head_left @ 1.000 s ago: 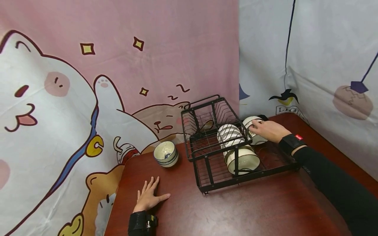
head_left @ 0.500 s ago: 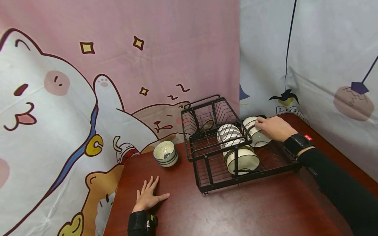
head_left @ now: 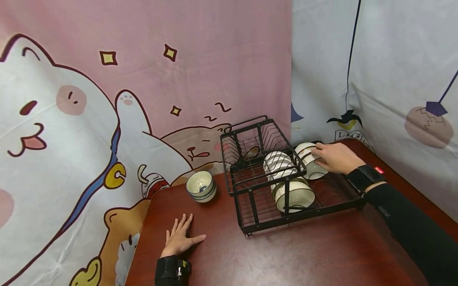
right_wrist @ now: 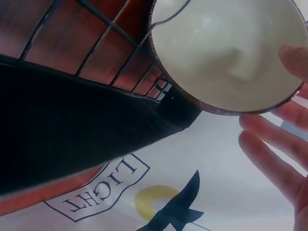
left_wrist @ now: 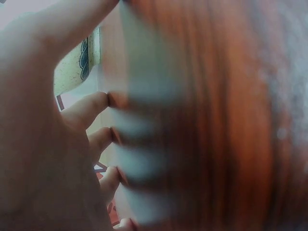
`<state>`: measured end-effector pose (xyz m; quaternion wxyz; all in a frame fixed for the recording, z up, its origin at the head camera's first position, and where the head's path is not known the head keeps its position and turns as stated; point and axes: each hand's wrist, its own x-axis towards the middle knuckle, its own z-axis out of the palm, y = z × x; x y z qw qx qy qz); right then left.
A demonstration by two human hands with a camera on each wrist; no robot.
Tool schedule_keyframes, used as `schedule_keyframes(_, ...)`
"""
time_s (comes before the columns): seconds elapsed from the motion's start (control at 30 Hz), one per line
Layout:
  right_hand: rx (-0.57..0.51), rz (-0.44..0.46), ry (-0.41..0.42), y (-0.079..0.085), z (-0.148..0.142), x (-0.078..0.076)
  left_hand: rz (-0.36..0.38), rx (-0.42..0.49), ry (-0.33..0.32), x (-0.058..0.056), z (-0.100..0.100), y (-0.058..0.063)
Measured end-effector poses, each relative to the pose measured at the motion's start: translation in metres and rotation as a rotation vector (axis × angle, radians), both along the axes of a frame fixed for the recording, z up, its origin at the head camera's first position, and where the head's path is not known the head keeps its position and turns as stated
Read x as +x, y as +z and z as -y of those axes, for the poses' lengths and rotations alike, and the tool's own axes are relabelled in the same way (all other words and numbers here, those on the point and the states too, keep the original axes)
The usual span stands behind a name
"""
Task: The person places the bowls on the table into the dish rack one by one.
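Observation:
My right hand (head_left: 336, 157) pinches the upper rim of a white bowl (head_left: 315, 170) at the right side of the black dish rack. The bowl stands on its side; in the right wrist view its pale inside (right_wrist: 216, 53) faces me, thumb within and other fingers outside the dark rim. Just behind it stands a second bowl (head_left: 304, 148), partly covered. My left hand (head_left: 179, 241) rests on the table with spread fingers, holding nothing. Beyond those fingers are stacked speckled bowls (head_left: 201, 186) with blue bands, also partly seen in the left wrist view.
The two-level wire rack (head_left: 266, 228) stands on the brown table (head_left: 304, 254). Inside its lower level, several small white dishes (head_left: 277, 161) stand in a row, with a larger dark-rimmed bowl (head_left: 296, 197) in front. Printed cloth (head_left: 232, 59) hangs behind the table.
My right hand and the pinched bowl have shifted slightly right and toward me, parting from the bowl behind. The left hand has stayed in place.

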<state>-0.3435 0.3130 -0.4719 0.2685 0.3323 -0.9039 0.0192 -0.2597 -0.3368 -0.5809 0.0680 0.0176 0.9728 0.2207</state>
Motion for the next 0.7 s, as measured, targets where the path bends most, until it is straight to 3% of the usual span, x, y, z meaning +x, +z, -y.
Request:
schedule_keyframes(0.2, -0.026, 0.007, 0.002, 0.005, -0.001, 0.006, 0.001, -0.006, -0.011, 0.001, -0.001, 0.003)
schedule_keyframes(0.43, -0.102, 0.061, -0.078, 0.01, 0.002, 0.012, -0.002, 0.006, -0.009, 0.003, -0.004, 0.006)
schedule_keyframes(0.6, -0.182, 0.063, -0.109, 0.008, 0.004, 0.013, -0.02, 0.003, -0.009, 0.007, -0.011, 0.02)
schedule_keyframes(0.7, -0.216, 0.082, -0.129, 0.006, 0.004, 0.013, -0.02, 0.032, 0.028, 0.004, -0.014, 0.033)
